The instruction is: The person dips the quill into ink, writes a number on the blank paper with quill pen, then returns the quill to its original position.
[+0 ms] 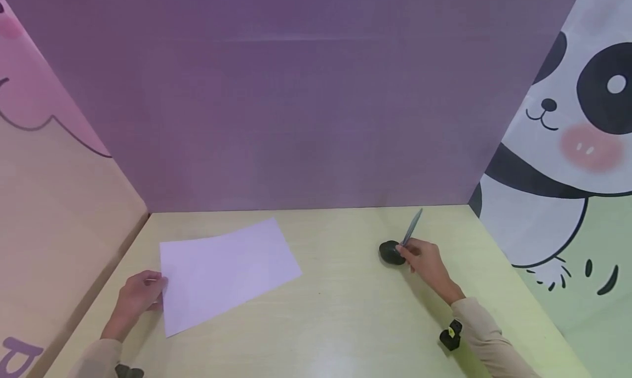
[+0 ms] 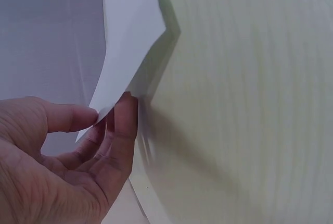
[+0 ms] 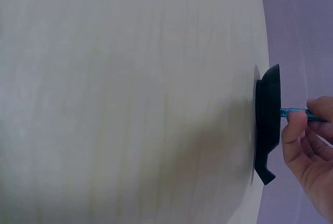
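Observation:
A sheet of white paper (image 1: 227,274) is on the left half of the table, its left edge pinched between the thumb and fingers of my left hand (image 1: 140,297). In the left wrist view, the pinched edge of the paper (image 2: 127,41) is lifted off the tabletop. On the right, my right hand (image 1: 427,263) pinches a blue-grey pen (image 1: 413,224) near its lower end. The pen leans upright over a low black base (image 1: 390,253). From the right wrist view, the pen's lower end (image 3: 284,112) meets the flat base (image 3: 268,120); whether it is inserted is hard to tell.
Both hands work over a pale wood-grain table (image 1: 316,323). A purple panel (image 1: 311,103) rises behind its far edge. Printed walls stand at both sides, the right one with a panda (image 1: 548,169). Black wrist devices (image 1: 450,337) sit at the sleeves.

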`<control>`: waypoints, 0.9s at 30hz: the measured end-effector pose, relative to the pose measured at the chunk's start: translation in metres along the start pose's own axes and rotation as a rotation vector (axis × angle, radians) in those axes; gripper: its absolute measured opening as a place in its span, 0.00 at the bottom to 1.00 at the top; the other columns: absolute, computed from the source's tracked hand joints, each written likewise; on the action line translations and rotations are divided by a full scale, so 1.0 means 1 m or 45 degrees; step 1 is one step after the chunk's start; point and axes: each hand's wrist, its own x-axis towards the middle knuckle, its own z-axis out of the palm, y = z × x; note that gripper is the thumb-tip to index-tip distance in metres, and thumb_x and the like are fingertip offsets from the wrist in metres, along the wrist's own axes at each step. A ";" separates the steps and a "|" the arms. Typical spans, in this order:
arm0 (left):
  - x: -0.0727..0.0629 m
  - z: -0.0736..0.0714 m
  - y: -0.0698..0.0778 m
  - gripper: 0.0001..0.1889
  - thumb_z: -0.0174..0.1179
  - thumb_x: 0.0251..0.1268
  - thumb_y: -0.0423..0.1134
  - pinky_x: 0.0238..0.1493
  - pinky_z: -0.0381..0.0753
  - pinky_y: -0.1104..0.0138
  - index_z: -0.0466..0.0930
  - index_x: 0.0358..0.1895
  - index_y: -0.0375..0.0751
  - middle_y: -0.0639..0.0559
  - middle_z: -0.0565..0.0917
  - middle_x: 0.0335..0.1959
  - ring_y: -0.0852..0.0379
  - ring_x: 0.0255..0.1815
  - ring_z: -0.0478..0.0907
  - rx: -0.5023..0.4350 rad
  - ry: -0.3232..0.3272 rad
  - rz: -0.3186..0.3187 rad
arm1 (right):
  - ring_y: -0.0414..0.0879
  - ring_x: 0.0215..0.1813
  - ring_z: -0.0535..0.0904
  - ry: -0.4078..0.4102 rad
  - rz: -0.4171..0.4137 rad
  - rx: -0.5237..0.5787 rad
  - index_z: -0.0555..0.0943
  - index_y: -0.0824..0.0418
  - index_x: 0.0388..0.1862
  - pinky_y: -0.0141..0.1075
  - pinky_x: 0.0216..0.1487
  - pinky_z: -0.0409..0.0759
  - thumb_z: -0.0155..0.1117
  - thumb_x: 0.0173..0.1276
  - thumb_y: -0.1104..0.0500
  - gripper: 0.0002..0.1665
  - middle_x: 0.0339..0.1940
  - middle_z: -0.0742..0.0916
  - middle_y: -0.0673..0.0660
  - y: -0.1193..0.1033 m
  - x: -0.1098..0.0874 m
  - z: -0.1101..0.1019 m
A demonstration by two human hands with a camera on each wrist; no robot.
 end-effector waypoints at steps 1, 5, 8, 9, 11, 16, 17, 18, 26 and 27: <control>0.001 0.000 0.001 0.25 0.49 0.78 0.35 0.31 0.92 0.64 0.65 0.62 0.10 0.20 0.81 0.46 0.56 0.32 0.84 -0.001 0.009 -0.005 | 0.38 0.16 0.75 -0.006 0.004 -0.003 0.87 0.68 0.41 0.29 0.19 0.72 0.66 0.77 0.60 0.11 0.26 0.88 0.61 0.000 0.001 0.000; 0.003 0.001 0.004 0.25 0.49 0.79 0.36 0.31 0.91 0.65 0.65 0.63 0.12 0.28 0.84 0.40 0.56 0.30 0.84 -0.042 0.007 -0.008 | 0.38 0.16 0.75 0.008 -0.003 -0.020 0.87 0.69 0.40 0.29 0.19 0.71 0.66 0.78 0.59 0.12 0.26 0.89 0.61 -0.002 0.004 -0.002; 0.003 0.001 0.004 0.25 0.49 0.79 0.36 0.31 0.91 0.65 0.65 0.63 0.12 0.29 0.85 0.40 0.55 0.31 0.85 -0.061 0.001 0.004 | 0.38 0.16 0.74 0.035 -0.016 -0.019 0.87 0.69 0.42 0.28 0.19 0.71 0.65 0.78 0.59 0.12 0.26 0.88 0.61 -0.003 0.002 -0.002; 0.003 0.001 0.004 0.25 0.49 0.80 0.36 0.31 0.91 0.64 0.65 0.63 0.11 0.27 0.85 0.40 0.54 0.31 0.85 -0.057 -0.002 0.010 | 0.38 0.16 0.74 0.040 -0.021 -0.016 0.87 0.69 0.42 0.29 0.19 0.72 0.65 0.78 0.59 0.12 0.27 0.88 0.61 -0.003 0.000 -0.002; 0.002 0.001 0.004 0.24 0.49 0.80 0.35 0.31 0.92 0.63 0.65 0.62 0.10 0.22 0.83 0.43 0.52 0.31 0.86 -0.034 0.003 0.023 | 0.38 0.16 0.74 0.042 -0.026 -0.022 0.87 0.70 0.44 0.29 0.19 0.74 0.64 0.79 0.60 0.12 0.27 0.88 0.61 -0.003 -0.003 -0.002; 0.000 0.002 0.003 0.24 0.49 0.81 0.34 0.33 0.92 0.61 0.65 0.62 0.10 0.15 0.78 0.54 0.50 0.34 0.87 0.001 0.011 0.040 | 0.37 0.19 0.75 0.051 -0.062 -0.041 0.86 0.70 0.43 0.29 0.20 0.79 0.64 0.78 0.62 0.10 0.26 0.87 0.60 -0.001 -0.012 -0.001; -0.001 0.002 0.003 0.24 0.49 0.81 0.35 0.34 0.93 0.61 0.65 0.63 0.10 0.15 0.77 0.55 0.50 0.35 0.87 0.001 0.010 0.041 | 0.37 0.19 0.75 0.063 -0.075 -0.043 0.86 0.70 0.42 0.29 0.20 0.79 0.64 0.78 0.62 0.10 0.25 0.86 0.60 -0.001 -0.012 -0.001; -0.001 0.002 0.003 0.25 0.50 0.81 0.35 0.35 0.93 0.60 0.65 0.63 0.10 0.15 0.77 0.55 0.50 0.35 0.87 0.000 0.006 0.041 | 0.36 0.20 0.75 0.071 -0.085 -0.043 0.86 0.70 0.42 0.29 0.20 0.79 0.64 0.78 0.62 0.10 0.25 0.86 0.60 -0.001 -0.012 -0.002; -0.002 0.007 0.012 0.25 0.50 0.80 0.36 0.36 0.93 0.62 0.67 0.64 0.10 0.19 0.82 0.50 0.51 0.37 0.86 -0.032 -0.009 0.045 | 0.37 0.18 0.77 0.128 -0.135 0.000 0.87 0.71 0.43 0.28 0.20 0.79 0.65 0.77 0.64 0.09 0.25 0.88 0.62 0.001 -0.012 -0.005; -0.002 0.008 0.013 0.25 0.50 0.80 0.36 0.36 0.93 0.62 0.67 0.64 0.10 0.19 0.82 0.50 0.50 0.38 0.87 -0.038 -0.015 0.047 | 0.37 0.19 0.78 0.137 -0.137 0.008 0.87 0.72 0.43 0.28 0.20 0.80 0.65 0.77 0.65 0.09 0.26 0.88 0.62 0.002 -0.014 -0.005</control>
